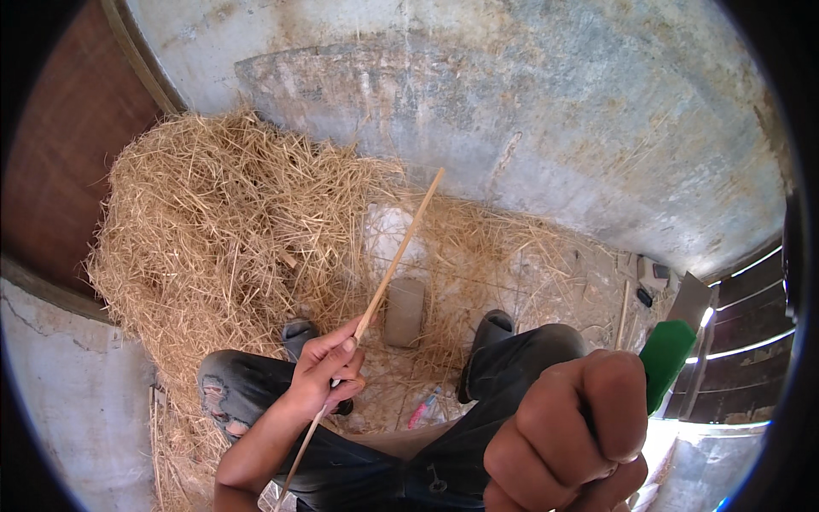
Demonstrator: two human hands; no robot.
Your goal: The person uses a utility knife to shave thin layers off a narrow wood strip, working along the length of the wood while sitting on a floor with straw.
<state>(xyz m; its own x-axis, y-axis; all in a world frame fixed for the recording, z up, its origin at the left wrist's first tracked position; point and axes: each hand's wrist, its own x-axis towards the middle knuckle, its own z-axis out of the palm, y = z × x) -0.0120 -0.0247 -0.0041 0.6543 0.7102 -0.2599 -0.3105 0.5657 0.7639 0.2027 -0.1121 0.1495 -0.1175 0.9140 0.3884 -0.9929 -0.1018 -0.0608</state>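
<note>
A long, thin, pale wooden stick [401, 253] slants across the middle, its far tip near the base of the wall. My left hand [328, 369] is closed around it with thumb and fingers, and the thinner near end runs down over my left thigh. Close to the camera at the lower right, my right hand [573, 422] makes a fist around a green-handled knife [669, 363]. A flat grey blade seems to stick out beyond the green part, apart from the stick. My fingers hide the rest of the handle.
A big heap of dry straw [222, 222] lies at left against the stained wall [546, 111]. Between my feet stands a brown block [404, 312]; a pink object [421, 411] lies nearer. Small dark items [650, 277] sit at the right by dark slats [738, 350].
</note>
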